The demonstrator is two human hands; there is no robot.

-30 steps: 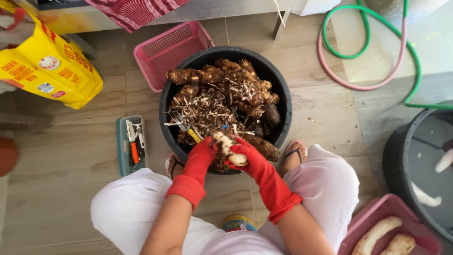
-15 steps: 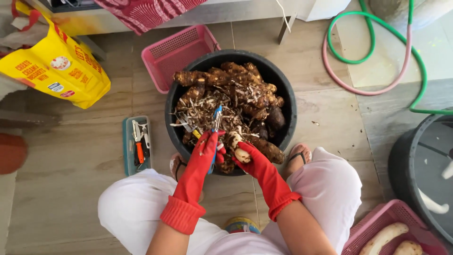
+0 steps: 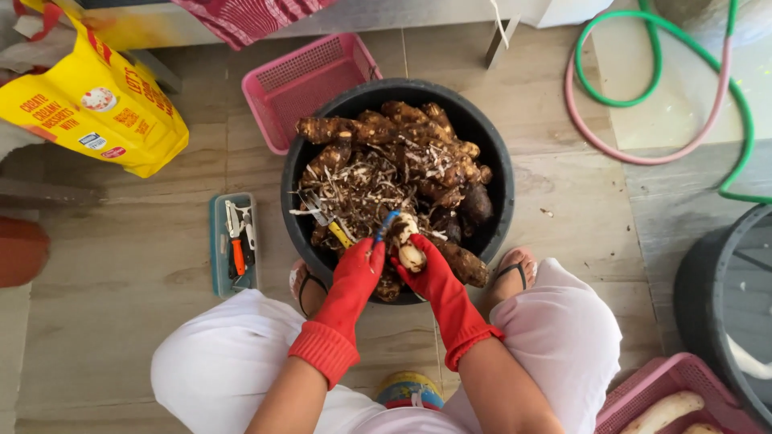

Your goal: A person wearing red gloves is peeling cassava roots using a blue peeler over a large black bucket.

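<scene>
Both my hands wear red rubber gloves and meet over the near rim of a black tub [image 3: 497,153] filled with brown roots [image 3: 402,133] and strips of peel. My right hand [image 3: 430,277] grips a partly peeled, pale root [image 3: 406,241]. My left hand [image 3: 358,273] holds a blue-handled peeler [image 3: 386,225] against that root's upper end. I sit with knees spread, the tub on the floor between my sandalled feet.
An empty pink basket [image 3: 310,76] lies behind the tub. A small teal tray with tools [image 3: 233,241] sits left of it, a yellow bag [image 3: 96,104] farther left. Bottom right, a pink basket [image 3: 683,398] holds peeled roots beside a dark bucket [image 3: 724,297]. A green and pink hose [image 3: 667,104] coils top right.
My left hand has drawn back from a raised reach over the tub to the root, bringing the peeler down onto it. The right hand keeps its hold on the root.
</scene>
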